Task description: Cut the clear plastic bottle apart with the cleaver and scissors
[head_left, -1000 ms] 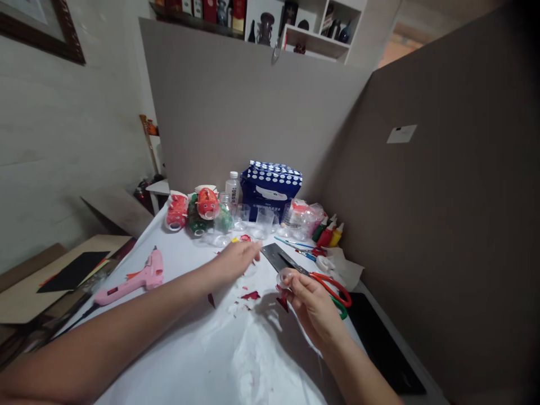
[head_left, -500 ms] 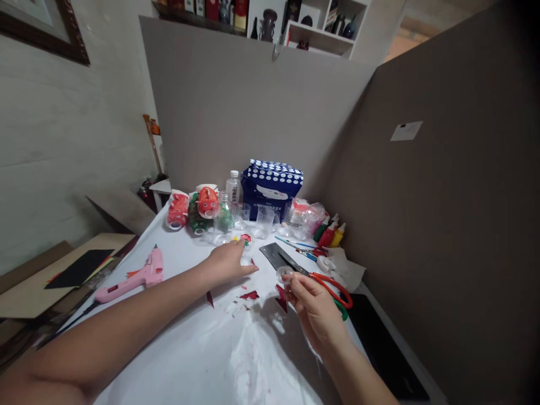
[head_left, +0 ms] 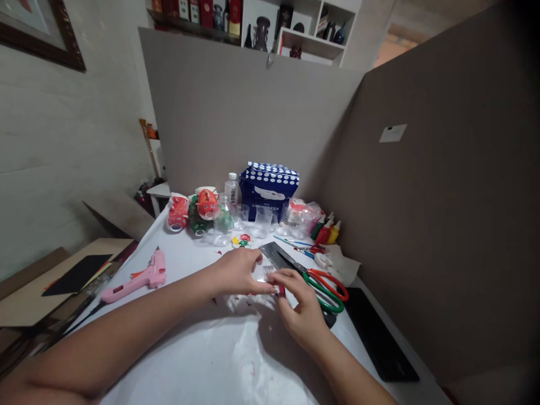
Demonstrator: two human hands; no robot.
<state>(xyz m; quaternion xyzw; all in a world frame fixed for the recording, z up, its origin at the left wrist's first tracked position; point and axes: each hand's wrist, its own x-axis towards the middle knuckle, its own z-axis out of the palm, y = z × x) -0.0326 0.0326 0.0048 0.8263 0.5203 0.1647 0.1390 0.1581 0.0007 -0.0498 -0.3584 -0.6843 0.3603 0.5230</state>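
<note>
Both my hands meet over the middle of the table around a small clear plastic piece (head_left: 260, 274), which looks like a cut-off bottle neck with ridges. My left hand (head_left: 238, 271) curves its thumb and fingers about the left side of it. From the right, the fingers of my right hand (head_left: 300, 304) grip its ridged end; fingers hide part of it. Beside my right hand lie large scissors (head_left: 324, 289) with orange and green handles, across a grey metal blade (head_left: 272, 254). A palette with red, yellow and green paint (head_left: 242, 241) sits beyond my left hand.
A pink glue gun (head_left: 141, 278) lies at left. Red and green fish-like crafts (head_left: 207, 203), clear cups (head_left: 264, 221), a bottle (head_left: 231, 188) and a blue bag (head_left: 270, 194) stand behind. Paint bottles (head_left: 324, 232), brushes (head_left: 295, 242) and a black slab (head_left: 375, 332) are at right.
My left hand has come right and nearer to meet my right hand. My right hand has shifted slightly left with the clear piece, now between both hands. The view has tilted up a little.
</note>
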